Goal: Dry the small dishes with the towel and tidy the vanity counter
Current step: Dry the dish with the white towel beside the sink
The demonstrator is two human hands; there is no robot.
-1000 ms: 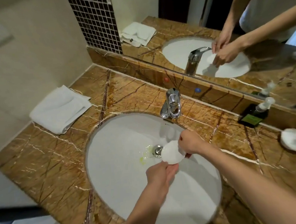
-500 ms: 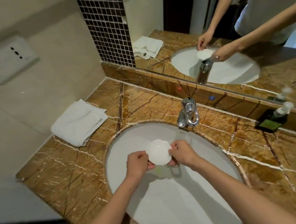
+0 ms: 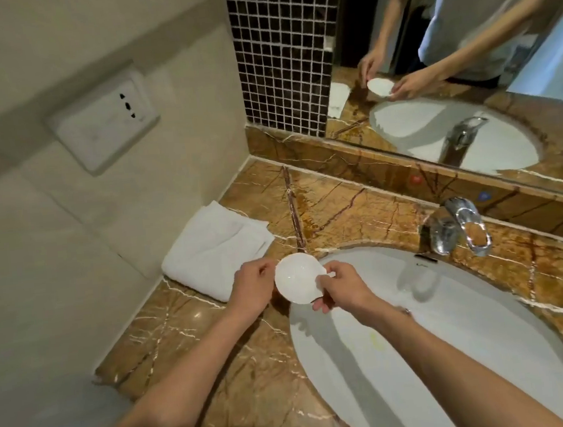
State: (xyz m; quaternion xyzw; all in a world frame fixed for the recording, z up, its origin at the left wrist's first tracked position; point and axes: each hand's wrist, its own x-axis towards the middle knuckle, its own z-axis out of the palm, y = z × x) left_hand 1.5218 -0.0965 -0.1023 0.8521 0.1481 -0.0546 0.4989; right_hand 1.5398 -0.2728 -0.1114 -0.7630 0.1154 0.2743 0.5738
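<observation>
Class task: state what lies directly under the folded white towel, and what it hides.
The folded white towel rests on the brown marble counter, in the corner against the wall. Nothing else shows beneath it; the patch of counter it covers stays hidden.

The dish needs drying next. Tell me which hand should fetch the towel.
Left, probably. The left hand is right beside the folded towel on the counter, while the right hand also grips the small dish and could hold it alone.
</observation>
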